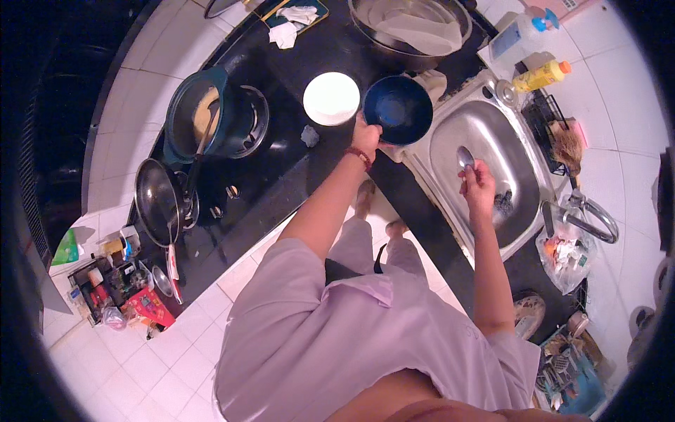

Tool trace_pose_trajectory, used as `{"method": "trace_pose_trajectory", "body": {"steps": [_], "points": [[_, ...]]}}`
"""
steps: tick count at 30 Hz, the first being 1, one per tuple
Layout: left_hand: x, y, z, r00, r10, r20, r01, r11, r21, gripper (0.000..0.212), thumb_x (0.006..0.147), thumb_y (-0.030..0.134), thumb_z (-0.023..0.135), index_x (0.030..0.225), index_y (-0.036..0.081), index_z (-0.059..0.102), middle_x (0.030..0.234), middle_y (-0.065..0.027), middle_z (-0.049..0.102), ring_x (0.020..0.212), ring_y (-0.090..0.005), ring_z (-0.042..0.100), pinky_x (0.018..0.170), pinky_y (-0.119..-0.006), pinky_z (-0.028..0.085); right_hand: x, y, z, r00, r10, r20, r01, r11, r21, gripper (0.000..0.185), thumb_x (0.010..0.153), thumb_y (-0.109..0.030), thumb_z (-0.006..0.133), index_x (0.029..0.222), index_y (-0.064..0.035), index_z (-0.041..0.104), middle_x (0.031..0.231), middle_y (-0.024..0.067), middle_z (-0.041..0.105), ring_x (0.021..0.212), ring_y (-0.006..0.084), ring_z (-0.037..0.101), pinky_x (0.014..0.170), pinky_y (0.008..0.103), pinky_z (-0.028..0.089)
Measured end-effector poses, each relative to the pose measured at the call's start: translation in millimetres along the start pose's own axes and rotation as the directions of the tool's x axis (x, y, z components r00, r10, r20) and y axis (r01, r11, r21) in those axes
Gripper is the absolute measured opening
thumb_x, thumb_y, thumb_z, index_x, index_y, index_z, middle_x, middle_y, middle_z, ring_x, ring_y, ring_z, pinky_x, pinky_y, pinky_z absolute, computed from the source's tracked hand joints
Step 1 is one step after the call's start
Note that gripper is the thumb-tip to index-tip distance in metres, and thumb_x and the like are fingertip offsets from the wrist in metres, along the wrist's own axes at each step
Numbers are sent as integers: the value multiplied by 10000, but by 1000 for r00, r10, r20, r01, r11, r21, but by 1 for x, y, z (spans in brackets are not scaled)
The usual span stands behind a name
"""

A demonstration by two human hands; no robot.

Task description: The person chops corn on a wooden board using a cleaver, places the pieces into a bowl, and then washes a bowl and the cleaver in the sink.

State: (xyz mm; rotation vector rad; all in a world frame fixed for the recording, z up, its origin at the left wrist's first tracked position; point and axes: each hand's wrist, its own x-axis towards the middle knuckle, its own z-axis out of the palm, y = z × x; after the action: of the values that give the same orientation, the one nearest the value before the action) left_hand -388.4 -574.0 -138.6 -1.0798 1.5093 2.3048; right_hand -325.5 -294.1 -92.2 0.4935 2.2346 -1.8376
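My left hand [367, 134] grips the near-left rim of a dark blue bowl [398, 111], thumb over the edge. The bowl is tilted so its inside faces up, and I see no food in it. Just left of it on the black countertop stands a round white bowl [331, 99], too bright to show its contents. Over the steel sink [453, 132], my right hand [478, 184] pinches a metal spoon [464, 156] by its handle, the spoon's head pointing away from me. A dark scouring pad [504, 202] lies in the sink.
A teal pot [196, 116] with a ladle and a frying pan [157, 203] sit on the stove at left. Large metal basins [411, 26] stand at the back. The faucet [590, 216], a plastic bag [565, 258] and a yellow bottle [542, 76] border the sink.
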Motion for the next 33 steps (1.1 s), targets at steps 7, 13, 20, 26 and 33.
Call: {"method": "trace_pose_trajectory", "body": {"steps": [7,13,20,26,33], "points": [[27,20,-30,995,65,76,-65,998,6,698,814,-130,432,1460,105,309,1305,-202,514,1072,-390,631,666,-522,645,25,-64,93,971,-212,114,236,929,-285,312,915,30,582,1222,-16,598,929,96,595,655,152,634,606,300,531],[54,21,-43,998,38,47,-41,998,54,539,894,-38,505,1403,77,368,1295,-168,537,1060,-358,639,671,-507,645,65,-66,162,921,-325,215,390,759,-522,449,831,78,571,1250,-69,508,1010,195,629,841,339,664,715,428,537],[55,17,-51,999,36,18,-36,999,4,393,941,93,618,1309,68,481,1243,-140,583,1030,-311,654,669,-468,644,87,-64,207,912,-299,281,409,606,-682,407,780,91,550,1168,-31,547,1093,226,613,988,435,633,837,497,521],[33,19,-50,999,43,-8,-42,989,143,456,944,243,655,1323,55,487,1254,-135,572,1107,-286,602,747,-455,622,78,-67,202,913,-298,279,402,543,-737,278,809,19,616,1079,-46,598,1040,176,615,966,396,637,821,472,525],[53,46,-109,973,-213,-93,153,887,-436,629,987,464,528,1284,-86,466,1149,-224,607,1000,-309,643,827,-457,593,29,-79,153,879,-464,106,456,755,-472,226,838,-19,649,1063,-46,644,1031,165,650,966,355,652,866,417,524]]}}
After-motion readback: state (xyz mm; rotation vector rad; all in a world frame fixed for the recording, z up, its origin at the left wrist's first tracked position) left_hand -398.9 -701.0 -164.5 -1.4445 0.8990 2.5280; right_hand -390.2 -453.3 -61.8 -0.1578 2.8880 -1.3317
